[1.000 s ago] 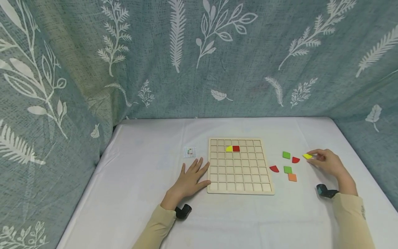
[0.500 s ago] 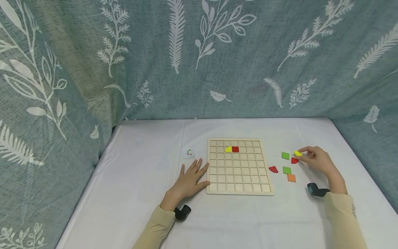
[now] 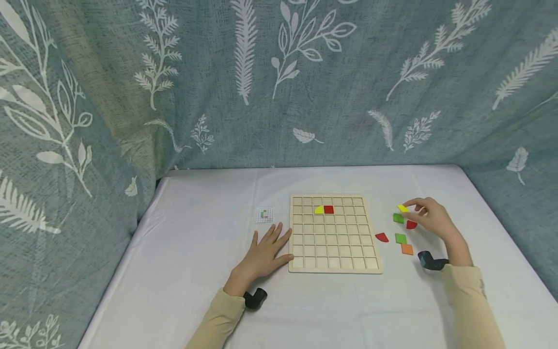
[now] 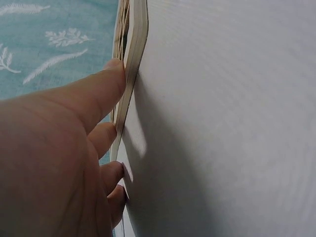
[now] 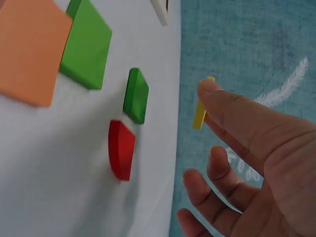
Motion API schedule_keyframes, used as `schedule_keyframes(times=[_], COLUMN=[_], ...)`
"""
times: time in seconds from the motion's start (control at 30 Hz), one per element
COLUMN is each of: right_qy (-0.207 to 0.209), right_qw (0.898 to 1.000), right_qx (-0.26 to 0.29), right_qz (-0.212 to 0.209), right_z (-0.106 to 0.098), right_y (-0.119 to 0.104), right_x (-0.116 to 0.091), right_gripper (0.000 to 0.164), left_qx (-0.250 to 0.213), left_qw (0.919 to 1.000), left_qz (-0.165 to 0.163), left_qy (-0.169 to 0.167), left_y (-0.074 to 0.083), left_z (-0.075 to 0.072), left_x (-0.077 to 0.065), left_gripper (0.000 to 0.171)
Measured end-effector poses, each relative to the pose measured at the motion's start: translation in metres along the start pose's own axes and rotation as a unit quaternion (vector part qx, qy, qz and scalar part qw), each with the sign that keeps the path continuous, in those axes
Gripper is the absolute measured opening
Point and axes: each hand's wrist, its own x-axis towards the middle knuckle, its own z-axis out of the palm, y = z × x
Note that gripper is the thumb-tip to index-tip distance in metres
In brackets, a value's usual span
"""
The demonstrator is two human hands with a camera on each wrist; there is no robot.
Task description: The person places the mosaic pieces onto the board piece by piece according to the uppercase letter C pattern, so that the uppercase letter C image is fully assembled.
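My right hand (image 3: 431,218) pinches a small yellow tile (image 5: 200,111) between thumb and forefinger, held above the table. Below it lie a green tile (image 3: 398,218) and a red quarter-circle tile (image 3: 411,225). My left hand (image 3: 263,256) lies with spread fingers at the left edge of a wooden grid board (image 3: 331,242); its thumb touches the board's edge in the left wrist view. Set in the upper part of the board are a yellow quarter-circle tile (image 3: 319,210) and a dark red square tile (image 3: 329,209), side by side.
Right of the board lie another red quarter-circle tile (image 3: 381,237), a green tile (image 3: 401,238) and an orange tile (image 3: 407,249). A small card with a grid pattern (image 3: 264,214) lies left of the board. A patterned curtain (image 3: 261,131) stands behind the white table (image 3: 209,203).
My right hand has moved left with the yellow tile, from the right of the loose tiles to above the upper green one. The left hand has stayed at the board's edge.
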Motion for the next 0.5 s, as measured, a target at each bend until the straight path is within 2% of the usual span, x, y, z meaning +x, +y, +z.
schedule_keyframes(times=[0.27,0.5], right_qy=[0.029,0.016], right_qw=[0.999,0.998], right_qx=[0.014,0.022], right_qz=[-0.032,-0.05], right_z=[0.008,0.019], right_y=[-0.01,-0.023], right_x=[0.007,0.008], right_gripper=[0.039,0.032], left_qx=[-0.001,0.0], left_qw=[1.0,1.0], left_qz=[0.0,0.0], left_qy=[0.008,0.004], left_y=[0.0,0.001], left_z=[-0.001,0.0], left_x=[0.002,-0.001], left_gripper=[0.065,0.065])
